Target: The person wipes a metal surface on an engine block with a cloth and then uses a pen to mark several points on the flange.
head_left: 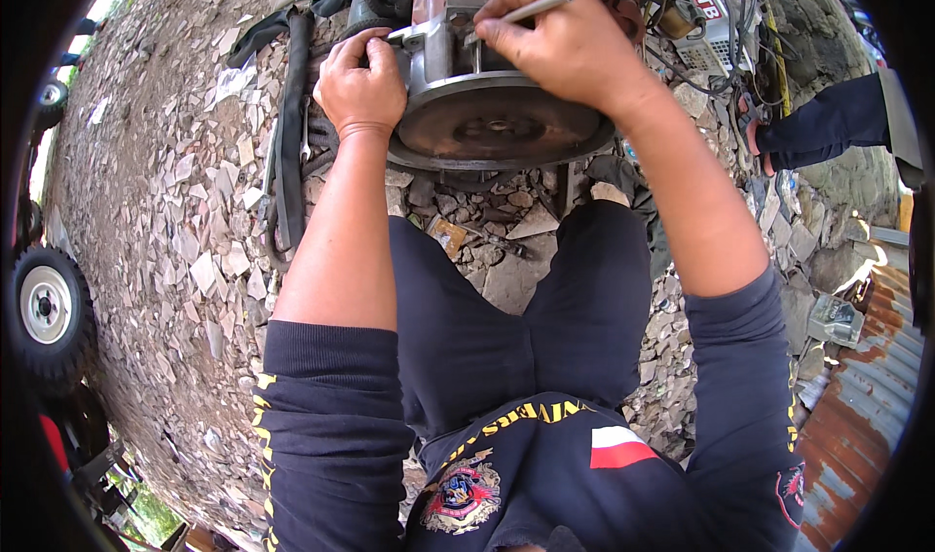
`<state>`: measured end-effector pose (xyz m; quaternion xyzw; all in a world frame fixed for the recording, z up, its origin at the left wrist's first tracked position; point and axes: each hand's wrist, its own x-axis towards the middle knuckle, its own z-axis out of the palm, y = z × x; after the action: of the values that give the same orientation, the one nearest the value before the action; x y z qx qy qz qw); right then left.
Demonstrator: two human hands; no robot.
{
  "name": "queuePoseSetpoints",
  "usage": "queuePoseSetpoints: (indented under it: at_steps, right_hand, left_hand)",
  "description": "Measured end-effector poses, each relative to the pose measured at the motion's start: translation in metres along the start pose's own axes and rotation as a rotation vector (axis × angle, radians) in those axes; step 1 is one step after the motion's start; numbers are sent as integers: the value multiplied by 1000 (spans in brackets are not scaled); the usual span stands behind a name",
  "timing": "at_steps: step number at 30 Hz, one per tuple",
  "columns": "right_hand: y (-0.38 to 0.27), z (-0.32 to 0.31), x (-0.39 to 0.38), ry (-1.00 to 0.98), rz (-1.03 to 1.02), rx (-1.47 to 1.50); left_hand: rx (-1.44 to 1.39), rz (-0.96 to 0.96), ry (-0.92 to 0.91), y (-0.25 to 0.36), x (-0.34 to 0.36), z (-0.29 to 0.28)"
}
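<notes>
In front of my knees is an engine (pixel 453 51) with a grey metal housing and a large round flywheel (pixel 458 133) facing me. My left hand (pixel 362 83) is closed over the left edge of the housing, fingers curled and their tips partly hidden. Pinched between the thumb and fingers of my right hand (pixel 570 51) is a plain silver metal rod (pixel 542 5), slanting up to the right above the top of the housing. Whether its lower end touches the engine is hidden by my fingers.
Broken stone and tile chips (pixel 195 182) cover the ground. Black hose-like strips (pixel 290 133) lie left of the engine. At upper right are a white crate (pixel 703 51), cables and another person's leg (pixel 828 119). A wheel (pixel 49 307) stands far left; rusty corrugated sheet (pixel 857 406) lies lower right.
</notes>
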<state>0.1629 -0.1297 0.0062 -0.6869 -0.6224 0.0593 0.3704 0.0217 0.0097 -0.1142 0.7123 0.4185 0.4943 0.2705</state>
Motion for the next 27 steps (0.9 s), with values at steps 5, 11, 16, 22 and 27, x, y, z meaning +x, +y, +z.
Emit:
queuePoseSetpoints:
  at_steps: [5,11,16,22,27]
  right_hand:
    - [4,-4,-4,-125,28,17]
    - [0,-3,-7,-78,90,21]
    - [3,2,-5,4,-9,-1]
    - [-9,-6,1,-63,26,-61]
    - [-27,-5,14,-102,-97,-215]
  left_hand:
    - [14,-10,5,0,-1,-2]
    - [22,-24,-13,2,0,-1]
    - [26,-18,-14,1,-1,0]
    - [70,-24,-43,2,-1,-3]
    - [106,-15,-41,1,0,-4]
